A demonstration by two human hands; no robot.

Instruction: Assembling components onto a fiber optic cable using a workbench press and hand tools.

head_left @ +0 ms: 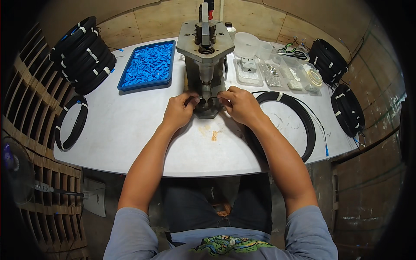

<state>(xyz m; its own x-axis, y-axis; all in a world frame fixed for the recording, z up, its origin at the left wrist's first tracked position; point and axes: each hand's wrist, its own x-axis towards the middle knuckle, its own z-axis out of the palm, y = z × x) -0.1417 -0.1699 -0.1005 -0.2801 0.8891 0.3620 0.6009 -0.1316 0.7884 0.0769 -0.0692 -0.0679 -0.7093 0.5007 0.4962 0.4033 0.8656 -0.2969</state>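
Observation:
A metal bench press (205, 54) stands at the middle of the table, its ram coming down over a small base (207, 113). Both my hands are at the foot of the ram, one on each side. My left hand (182, 110) is closed in a pinch, and what its fingertips hold is too small to make out. On the other side my right hand (239, 105) pinches a thin black cable, which shows as a dark strand by the ram. Beside that hand lies a large black cable coil (310, 130), tied with white bands, with a blue-tipped end (327, 152).
A blue tray (171, 65) of small blue pieces sits left of the press. Black cable coils are stacked at the far left (84, 60) and far right (327, 60). Clear containers of small parts (272, 76) stand back right. Orange scraps (214, 135) lie in front.

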